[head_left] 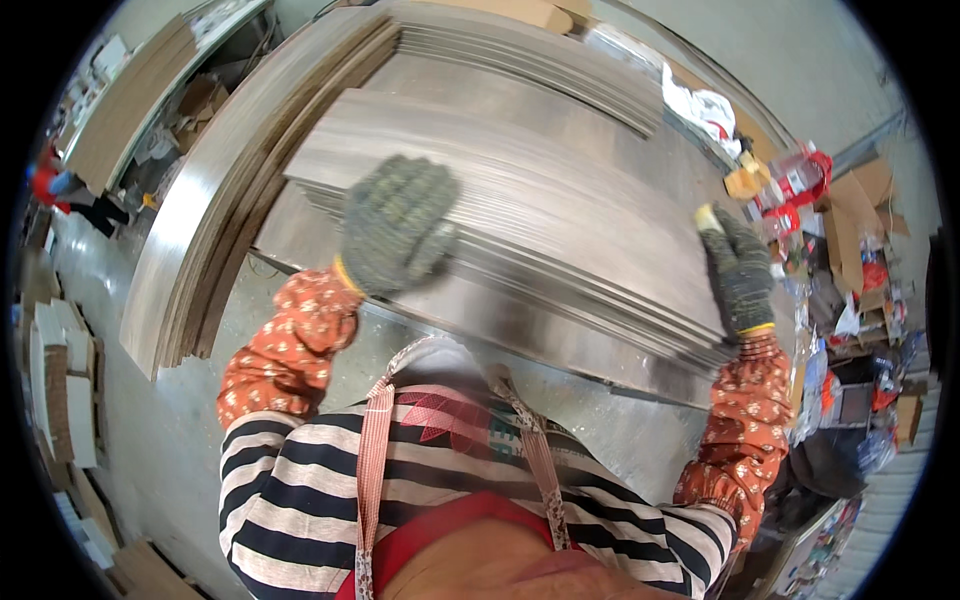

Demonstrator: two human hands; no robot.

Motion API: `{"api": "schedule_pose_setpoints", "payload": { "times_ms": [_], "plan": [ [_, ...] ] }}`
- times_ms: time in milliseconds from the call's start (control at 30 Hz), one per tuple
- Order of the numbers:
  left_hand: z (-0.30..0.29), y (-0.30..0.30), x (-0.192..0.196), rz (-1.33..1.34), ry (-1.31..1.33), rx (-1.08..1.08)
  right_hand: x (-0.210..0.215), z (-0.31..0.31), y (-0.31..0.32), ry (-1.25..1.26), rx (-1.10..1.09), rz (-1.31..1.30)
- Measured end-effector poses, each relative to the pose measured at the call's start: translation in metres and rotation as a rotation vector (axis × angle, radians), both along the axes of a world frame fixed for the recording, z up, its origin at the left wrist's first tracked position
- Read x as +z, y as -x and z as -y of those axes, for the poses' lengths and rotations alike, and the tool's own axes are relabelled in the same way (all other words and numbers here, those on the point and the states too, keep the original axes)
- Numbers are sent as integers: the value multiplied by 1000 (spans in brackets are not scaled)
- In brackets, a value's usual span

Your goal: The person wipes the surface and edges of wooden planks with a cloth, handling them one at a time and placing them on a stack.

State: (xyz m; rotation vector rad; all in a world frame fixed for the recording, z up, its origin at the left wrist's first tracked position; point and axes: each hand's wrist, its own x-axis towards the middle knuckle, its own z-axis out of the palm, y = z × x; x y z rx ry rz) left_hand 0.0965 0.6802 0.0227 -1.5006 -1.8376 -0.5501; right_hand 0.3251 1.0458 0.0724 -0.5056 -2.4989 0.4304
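Observation:
A stack of long grey-brown wood-grain planks lies across the metal-topped table in front of me. My left hand, in a dark green knitted glove, is at the near left part of the stack, its fingers stretched out over the top plank. That hand is slightly blurred. At the stack's right end is my right hand, gloved alike, with fingers extended along the short edge. One fingertip there is pale yellow. Nothing shows gripped in either hand.
Another plank stack lies at the back of the table, and long boards line its left side. Plastic bottles, cardboard boxes and clutter crowd the right. A person stands far left, near more boards.

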Motion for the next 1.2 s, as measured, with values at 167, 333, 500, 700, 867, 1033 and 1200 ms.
{"api": "schedule_pose_setpoints", "payload": {
  "times_ms": [167,333,500,700,867,1033,1200],
  "plan": [
    [6,-2,6,48,2,-23,14,117,125,-18,244,60],
    [10,11,-13,13,-217,-114,38,232,263,-65,450,301],
    [5,14,-14,84,-251,-233,32,272,327,-198,585,246],
    [22,13,11,403,299,-213,53,328,266,-358,899,215],
    [38,24,-5,-21,-225,-142,60,308,219,228,792,-23],
    [91,67,51,148,280,136,42,75,104,250,37,-272],
    [103,128,76,169,424,446,1,-40,-62,417,-460,-546]
  ]
}}
